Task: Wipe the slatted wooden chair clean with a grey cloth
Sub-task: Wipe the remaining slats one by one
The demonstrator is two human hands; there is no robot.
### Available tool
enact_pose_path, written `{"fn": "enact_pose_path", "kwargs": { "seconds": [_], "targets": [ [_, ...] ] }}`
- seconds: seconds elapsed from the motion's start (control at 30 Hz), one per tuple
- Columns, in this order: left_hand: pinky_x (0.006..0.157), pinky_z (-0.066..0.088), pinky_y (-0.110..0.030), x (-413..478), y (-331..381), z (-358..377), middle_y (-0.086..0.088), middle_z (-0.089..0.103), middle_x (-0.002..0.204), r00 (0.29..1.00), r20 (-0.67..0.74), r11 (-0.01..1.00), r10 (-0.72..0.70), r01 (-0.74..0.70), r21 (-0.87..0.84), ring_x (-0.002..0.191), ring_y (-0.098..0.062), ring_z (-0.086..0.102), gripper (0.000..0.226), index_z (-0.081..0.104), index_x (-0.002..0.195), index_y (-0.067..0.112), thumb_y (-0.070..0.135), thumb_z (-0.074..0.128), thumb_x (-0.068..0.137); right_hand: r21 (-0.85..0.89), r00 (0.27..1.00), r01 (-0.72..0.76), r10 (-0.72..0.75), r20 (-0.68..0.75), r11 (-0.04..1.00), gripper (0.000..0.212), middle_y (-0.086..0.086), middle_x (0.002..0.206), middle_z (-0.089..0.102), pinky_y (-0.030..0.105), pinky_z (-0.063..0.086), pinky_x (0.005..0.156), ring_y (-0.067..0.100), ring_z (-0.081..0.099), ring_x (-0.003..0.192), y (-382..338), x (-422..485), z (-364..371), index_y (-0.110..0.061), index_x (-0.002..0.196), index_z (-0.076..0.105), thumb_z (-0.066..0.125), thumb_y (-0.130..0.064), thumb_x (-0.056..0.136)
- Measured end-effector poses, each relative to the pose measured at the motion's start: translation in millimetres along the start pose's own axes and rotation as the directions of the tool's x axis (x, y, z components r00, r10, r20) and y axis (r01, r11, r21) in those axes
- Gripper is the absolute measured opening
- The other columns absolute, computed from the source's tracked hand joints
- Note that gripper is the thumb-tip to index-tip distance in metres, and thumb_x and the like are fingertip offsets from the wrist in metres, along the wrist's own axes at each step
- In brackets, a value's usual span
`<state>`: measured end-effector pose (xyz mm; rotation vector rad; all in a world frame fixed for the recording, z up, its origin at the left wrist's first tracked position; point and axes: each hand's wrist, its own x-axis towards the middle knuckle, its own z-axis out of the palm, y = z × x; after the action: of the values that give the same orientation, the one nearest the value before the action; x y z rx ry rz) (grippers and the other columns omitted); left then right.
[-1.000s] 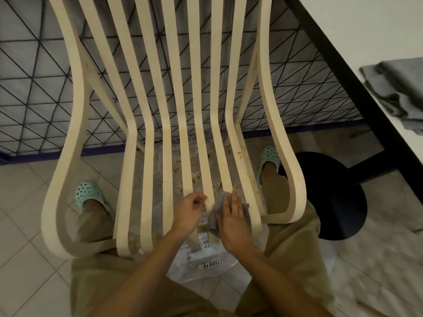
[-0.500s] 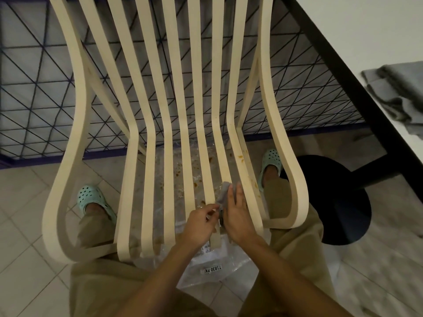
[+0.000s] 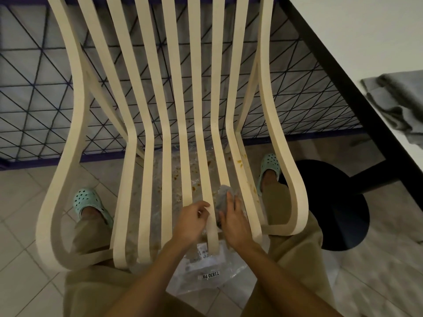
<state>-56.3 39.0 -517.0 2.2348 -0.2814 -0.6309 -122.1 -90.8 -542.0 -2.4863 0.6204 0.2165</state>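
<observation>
The pale slatted wooden chair [image 3: 150,156] fills the view, its seat slats running toward me, with brown stains on the right-hand slats. My right hand [image 3: 233,223] presses a grey cloth [image 3: 223,196] into the gap between two right-of-centre slats near the seat's front; only the cloth's upper part shows past my fingers. My left hand [image 3: 191,221] pinches the neighbouring slat just left of the cloth, fingers curled around it.
A clear plastic bag with a label [image 3: 206,271] lies on the tiled floor under the seat, stained. A white table [image 3: 357,37] with folded grey cloths [image 3: 398,104] stands at right, its black round base [image 3: 329,202] beside the chair. A wire-grid panel [image 3: 34,99] is behind.
My right hand has turned from flat on the slats to edge-on, pushing the cloth into the gap and slightly forward. My left hand has shifted right onto the neighbouring slat.
</observation>
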Motion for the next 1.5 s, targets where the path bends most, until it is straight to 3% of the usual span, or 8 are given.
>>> {"fn": "enact_pose_path", "kwargs": {
  "seconds": [0.07, 0.17, 0.33, 0.73, 0.9, 1.17, 1.3, 1.5],
  "targets": [
    [0.081, 0.044, -0.013, 8, -6, -9, 0.001, 0.064, 0.115, 0.995, -0.055, 0.992, 0.078, -0.073, 0.101, 0.103, -0.016, 0.061, 0.030, 0.063, 0.122, 0.018, 0.011, 0.054, 0.094, -0.075, 1.000, -0.004, 0.002, -0.025, 0.997, 0.066, 0.012, 0.157, 0.013, 0.037, 0.048, 0.091, 0.031, 0.047, 0.125, 0, 2, 5, -0.022, 0.153, -0.006, 0.034, -0.035, 0.103],
    [0.104, 0.040, -0.034, 26, -17, -19, -0.002, 0.051, 0.138, 0.982, -0.063, 0.946, 0.177, -0.152, 0.285, 0.125, -0.022, 0.050, 0.040, 0.054, 0.133, 0.014, 0.015, 0.055, 0.094, -0.111, 0.999, -0.018, 0.014, -0.034, 0.994, 0.068, 0.012, 0.158, 0.012, 0.037, 0.050, 0.088, 0.030, 0.048, 0.125, -1, 6, 10, -0.025, 0.152, -0.013, 0.032, -0.037, 0.103],
    [0.116, 0.021, -0.047, 57, -33, -21, -0.001, 0.018, 0.160, 0.985, -0.004, 0.868, 0.172, -0.150, 0.474, 0.146, -0.023, 0.021, 0.054, 0.032, 0.150, 0.019, 0.030, 0.045, 0.099, -0.158, 0.999, -0.031, 0.024, -0.044, 0.987, 0.076, 0.014, 0.154, 0.017, 0.035, 0.052, 0.083, 0.028, 0.054, 0.114, -2, 20, 10, -0.026, 0.150, -0.019, 0.038, -0.028, 0.101],
    [0.116, -0.009, -0.037, 121, -30, -10, 0.005, -0.008, 0.163, 0.977, 0.073, 0.830, 0.203, -0.211, 0.516, 0.146, -0.009, -0.021, 0.061, 0.002, 0.155, 0.031, 0.053, 0.020, 0.101, -0.272, 0.996, -0.023, -0.001, -0.089, 0.962, 0.078, 0.012, 0.135, 0.038, 0.029, 0.050, 0.064, 0.020, 0.058, 0.088, -10, 64, 12, -0.021, 0.150, -0.021, 0.040, -0.023, 0.101],
    [0.117, 0.001, -0.052, 141, -15, 1, 0.005, -0.013, 0.162, 0.991, 0.010, 0.831, 0.135, -0.119, 0.543, 0.146, -0.011, -0.023, 0.060, -0.002, 0.155, 0.032, 0.052, 0.014, 0.101, -0.289, 0.995, -0.037, 0.010, -0.094, 0.957, 0.083, 0.012, 0.135, 0.039, 0.029, 0.054, 0.068, 0.019, 0.059, 0.090, -12, 94, 13, -0.018, 0.149, -0.022, 0.043, -0.019, 0.099],
    [0.112, 0.020, -0.058, 174, -4, 3, 0.001, -0.005, 0.163, 0.993, -0.062, 0.776, 0.104, -0.043, 0.629, 0.148, -0.011, -0.014, 0.060, -0.012, 0.153, 0.029, 0.051, 0.005, 0.100, -0.271, 0.990, -0.016, -0.023, -0.141, 0.962, 0.079, 0.017, 0.142, 0.039, 0.028, 0.053, 0.064, 0.022, 0.064, 0.089, -21, 136, 11, -0.014, 0.151, -0.016, 0.042, -0.018, 0.097],
    [0.111, 0.019, -0.060, 178, -9, 7, 0.001, -0.003, 0.163, 0.987, -0.077, 0.752, 0.139, -0.055, 0.657, 0.149, -0.012, -0.013, 0.061, -0.008, 0.154, 0.027, 0.051, 0.001, 0.099, -0.308, 0.985, 0.014, -0.066, -0.159, 0.951, 0.083, 0.019, 0.123, 0.050, 0.026, 0.053, 0.064, 0.020, 0.061, 0.079, -22, 160, 11, -0.006, 0.151, -0.009, 0.047, -0.019, 0.092],
    [0.112, 0.017, -0.061, 183, -9, 9, 0.005, -0.004, 0.163, 0.989, -0.085, 0.796, 0.124, -0.048, 0.603, 0.148, -0.008, -0.014, 0.056, -0.008, 0.153, 0.032, 0.049, 0.002, 0.100, -0.304, 0.990, 0.000, -0.043, -0.136, 0.953, 0.083, 0.018, 0.128, 0.045, 0.029, 0.052, 0.068, 0.023, 0.061, 0.084, -31, 201, 4, -0.010, 0.151, -0.013, 0.045, -0.019, 0.093]
  ]
}}
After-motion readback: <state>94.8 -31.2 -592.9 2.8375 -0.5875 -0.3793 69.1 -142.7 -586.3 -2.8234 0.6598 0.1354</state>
